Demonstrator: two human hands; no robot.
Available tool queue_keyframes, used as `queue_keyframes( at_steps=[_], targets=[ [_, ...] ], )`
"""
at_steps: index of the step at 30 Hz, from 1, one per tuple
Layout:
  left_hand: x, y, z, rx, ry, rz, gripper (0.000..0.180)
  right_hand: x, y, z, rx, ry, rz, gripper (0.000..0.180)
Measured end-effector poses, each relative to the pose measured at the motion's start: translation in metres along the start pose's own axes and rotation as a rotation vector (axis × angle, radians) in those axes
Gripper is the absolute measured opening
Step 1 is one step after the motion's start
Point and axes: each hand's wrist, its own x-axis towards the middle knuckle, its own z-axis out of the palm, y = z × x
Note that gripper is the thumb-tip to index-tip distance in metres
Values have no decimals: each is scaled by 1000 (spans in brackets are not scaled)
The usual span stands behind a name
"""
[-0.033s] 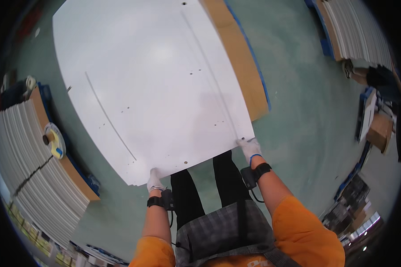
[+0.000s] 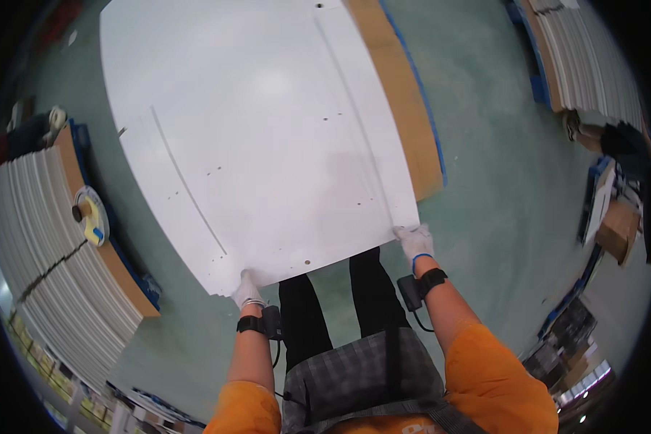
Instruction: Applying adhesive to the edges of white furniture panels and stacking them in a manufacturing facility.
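Over the green floor, a large white panel (image 2: 260,137) hangs level in front of the person, its far end above a brown-edged stack on a blue pallet (image 2: 405,108). I judge it mid-carry, not yet set down. Stacks of white boards (image 2: 50,267) stand at the left and at the upper right (image 2: 593,58). A tape roll (image 2: 88,215) sits on the left stack. The gloved left hand (image 2: 247,293) and right hand (image 2: 416,242) each clasp the near edge.

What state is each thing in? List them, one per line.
White panel: flat, held at its near edge.
Left hand: gloved, gripping the panel's near edge.
Right hand: gloved, gripping the panel's near corner.
Tape roll: resting on stacked panels.
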Motion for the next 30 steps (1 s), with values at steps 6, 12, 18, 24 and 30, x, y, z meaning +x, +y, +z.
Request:
queue_keyframes(
  at_steps=[6, 12, 18, 24, 30],
  targets=[
    [54, 91, -46, 443, 387, 817, 90, 14, -102, -19, -270, 265, -291, 102],
    [39, 144, -34, 598, 49, 713, 92, 48, -190, -25, -268, 170, -310, 100],
    [67, 137, -31, 608, 122, 731, 96, 60, -192, -18, -276, 228, -430, 98],
    [58, 141, -27, 617, 101, 635, 104, 56, -194, -23, -260, 199, -387, 90],
    [59, 141, -25, 634, 110, 632, 101, 53, -195, -26, -272, 195, -385, 89]
  ],
)
